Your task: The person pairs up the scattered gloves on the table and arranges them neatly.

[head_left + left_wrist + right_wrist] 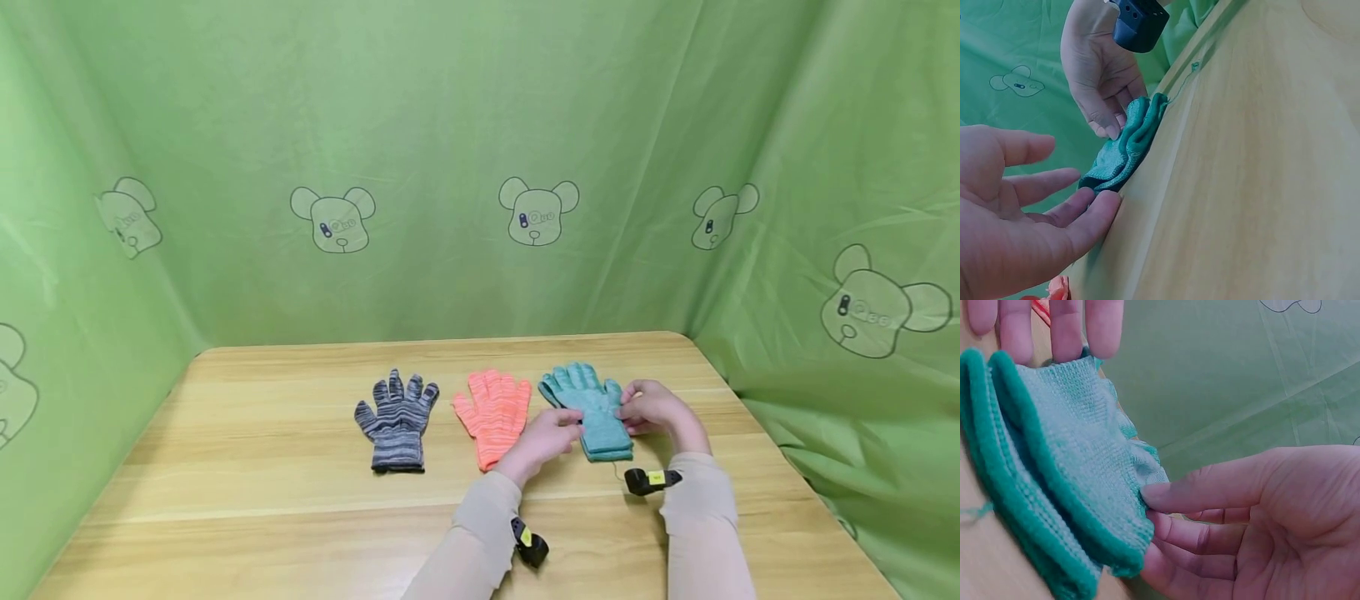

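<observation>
A pair of teal knit gloves (597,414) lies stacked at the right of the table, fingers pointing away and cuffs toward me. In the right wrist view, two cuffs (1060,481) show one above the other. My right hand (658,406) pinches the right edge of the gloves, thumb on top and fingers against the side. At the opposite edge is my left hand (547,437), fingers loosely extended. In the left wrist view, its fingertips (1105,209) touch the gloves' side. A loose teal thread (1180,85) trails from a cuff.
Left of the teal gloves, an orange knit glove (495,417) lies flat, close to my left hand. Farther left is a grey-black striped glove (397,425). The wooden table (262,467) has a green curtain (450,283) behind it and along both sides.
</observation>
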